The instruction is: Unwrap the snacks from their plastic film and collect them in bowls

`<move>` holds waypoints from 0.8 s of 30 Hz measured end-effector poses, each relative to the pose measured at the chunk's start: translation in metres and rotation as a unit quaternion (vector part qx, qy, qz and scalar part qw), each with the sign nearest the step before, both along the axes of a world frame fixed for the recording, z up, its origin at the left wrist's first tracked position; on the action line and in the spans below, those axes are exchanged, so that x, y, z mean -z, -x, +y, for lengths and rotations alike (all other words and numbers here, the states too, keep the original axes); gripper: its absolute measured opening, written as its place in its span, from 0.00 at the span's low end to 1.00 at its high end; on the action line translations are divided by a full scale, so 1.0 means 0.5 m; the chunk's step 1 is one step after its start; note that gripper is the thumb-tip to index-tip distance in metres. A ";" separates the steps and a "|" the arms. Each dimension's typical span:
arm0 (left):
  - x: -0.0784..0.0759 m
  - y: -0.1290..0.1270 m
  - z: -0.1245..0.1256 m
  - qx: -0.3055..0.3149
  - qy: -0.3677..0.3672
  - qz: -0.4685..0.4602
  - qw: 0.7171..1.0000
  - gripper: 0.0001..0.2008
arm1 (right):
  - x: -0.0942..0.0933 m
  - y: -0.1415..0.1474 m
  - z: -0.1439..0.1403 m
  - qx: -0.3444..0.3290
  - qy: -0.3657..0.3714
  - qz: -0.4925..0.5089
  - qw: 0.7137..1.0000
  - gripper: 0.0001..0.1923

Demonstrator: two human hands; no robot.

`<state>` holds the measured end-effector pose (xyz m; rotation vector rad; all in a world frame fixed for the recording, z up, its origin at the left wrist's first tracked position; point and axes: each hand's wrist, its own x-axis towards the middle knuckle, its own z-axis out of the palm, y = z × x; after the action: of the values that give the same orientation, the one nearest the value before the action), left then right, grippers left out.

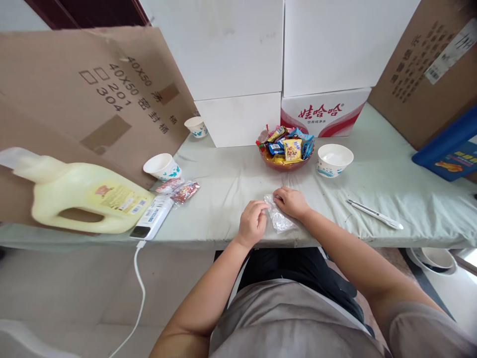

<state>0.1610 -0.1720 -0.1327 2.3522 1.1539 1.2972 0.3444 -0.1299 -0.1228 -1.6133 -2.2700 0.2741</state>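
Clear plastic bag (278, 218) pinched between both hands' fingers (261, 211) on the table (223, 199).

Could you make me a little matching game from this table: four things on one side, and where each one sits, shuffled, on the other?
Things:
1. clear plastic bag
2. pen
3. yellow jug
4. snack bowl

Places:
A. far left, lying on its side
B. between the left hand and right hand
C. in front of the white boxes, beside a paper cup
D. alone on the cloth, right of the hands

Pairs: 1-B, 2-D, 3-A, 4-C
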 end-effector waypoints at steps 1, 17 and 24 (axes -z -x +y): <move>-0.002 -0.003 0.010 0.032 0.001 0.013 0.999 0.12 | 0.002 0.001 0.000 0.000 -0.001 -0.001 1.000 0.12; 0.017 -0.021 0.041 0.046 0.067 0.134 0.988 0.14 | 0.022 -0.033 -0.185 -0.174 -0.156 -0.091 0.968 0.35; 0.002 -0.025 0.031 0.093 0.082 0.179 0.976 0.12 | 0.066 -0.061 -0.299 -0.103 -0.146 -0.102 0.979 0.25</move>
<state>0.1735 -0.1562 -0.1334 2.5600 1.0503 0.7078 0.3747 -0.2792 -0.1556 -1.3104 -2.4945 -0.1801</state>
